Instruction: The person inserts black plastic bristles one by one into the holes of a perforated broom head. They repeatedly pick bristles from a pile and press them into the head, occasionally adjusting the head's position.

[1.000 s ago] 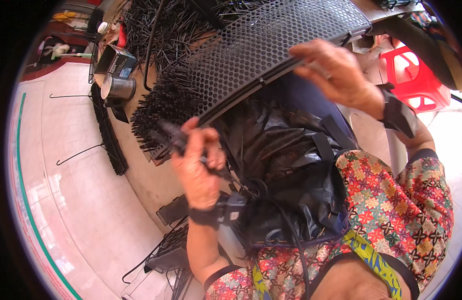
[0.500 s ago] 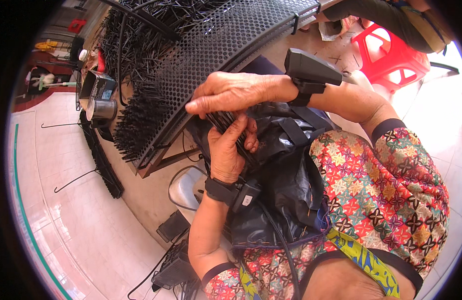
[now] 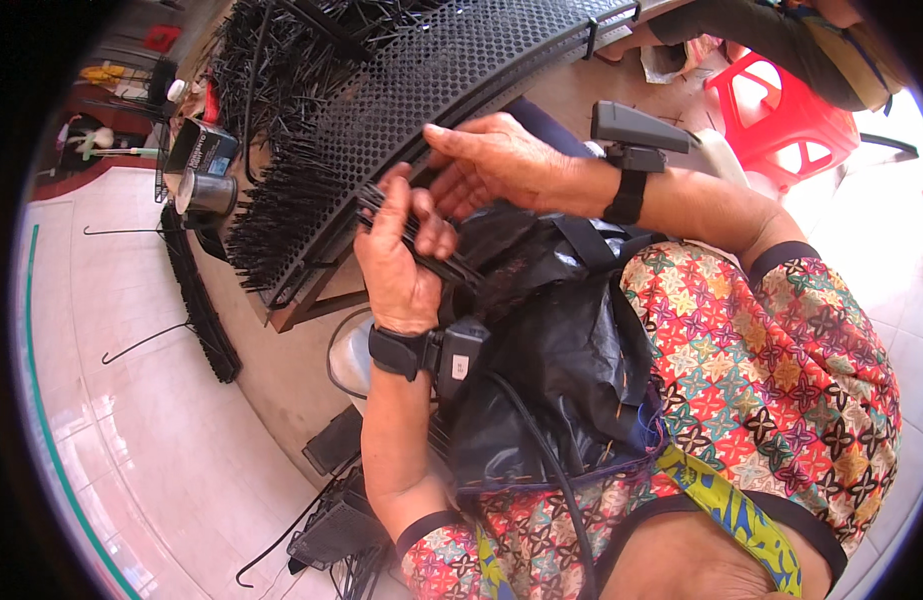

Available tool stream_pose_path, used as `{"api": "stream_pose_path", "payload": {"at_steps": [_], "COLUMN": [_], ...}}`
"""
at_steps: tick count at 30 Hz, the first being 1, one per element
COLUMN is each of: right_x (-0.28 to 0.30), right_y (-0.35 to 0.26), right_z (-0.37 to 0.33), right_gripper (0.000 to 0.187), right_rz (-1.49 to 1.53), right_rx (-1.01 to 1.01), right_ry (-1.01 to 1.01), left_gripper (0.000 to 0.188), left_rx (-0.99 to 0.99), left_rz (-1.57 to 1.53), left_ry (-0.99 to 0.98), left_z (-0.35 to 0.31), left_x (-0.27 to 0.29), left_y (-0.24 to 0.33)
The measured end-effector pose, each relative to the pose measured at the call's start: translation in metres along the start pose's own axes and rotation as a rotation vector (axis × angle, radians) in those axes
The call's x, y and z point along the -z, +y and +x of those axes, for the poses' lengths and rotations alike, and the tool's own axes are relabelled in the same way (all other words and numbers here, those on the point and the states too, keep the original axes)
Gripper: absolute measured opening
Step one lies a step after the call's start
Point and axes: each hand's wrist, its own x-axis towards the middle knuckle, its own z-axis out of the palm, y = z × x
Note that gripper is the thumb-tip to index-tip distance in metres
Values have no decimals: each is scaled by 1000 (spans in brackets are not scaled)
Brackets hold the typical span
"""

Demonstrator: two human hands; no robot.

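Note:
My left hand (image 3: 401, 275) is closed around a bundle of thin black bristles (image 3: 448, 268), which slants down toward my lap. To its right, my right hand (image 3: 506, 165) is open and holds nothing, its thumb and fingers stretched toward the left hand. Just beyond both hands lies a curved black perforated board (image 3: 421, 95). Dense tufts of black bristles (image 3: 281, 215) stand up from the left end of that board. Black plastic sheeting (image 3: 541, 350) covers my lap below the hands.
Loose black bristles (image 3: 271, 90) lie heaped behind the board. A wire spool (image 3: 211, 193) and a dark box (image 3: 203, 148) stand at the left, near a long black brush strip (image 3: 196, 300). At the far right are a red stool (image 3: 781, 120) and another person's leg (image 3: 756, 50).
My right hand has drawn away from the bundle to the right and opened. My left hand has shifted left and slightly up, still holding the bristles.

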Motion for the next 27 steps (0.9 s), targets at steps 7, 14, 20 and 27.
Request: {"api": "stream_pose_path", "payload": {"at_steps": [7, 14, 20, 27], "right_x": [-24, -30, -31, -17], "right_y": [30, 32, 24, 8], "right_z": [-1, 3, -4, -20], "right_gripper": [57, 35, 35, 27], "right_rz": [563, 780, 790, 49], "right_rx": [-461, -278, -281, -34], "right_ry": [39, 187, 264, 158], "left_gripper": [34, 24, 23, 20], "left_rx": [-383, -536, -581, -199], "left_rz": [19, 329, 472, 8], "left_ry": [127, 287, 234, 222], "left_z": [18, 20, 8, 8], "left_x": [-25, -33, -25, -2], "left_y": [7, -40, -60, -34]}}
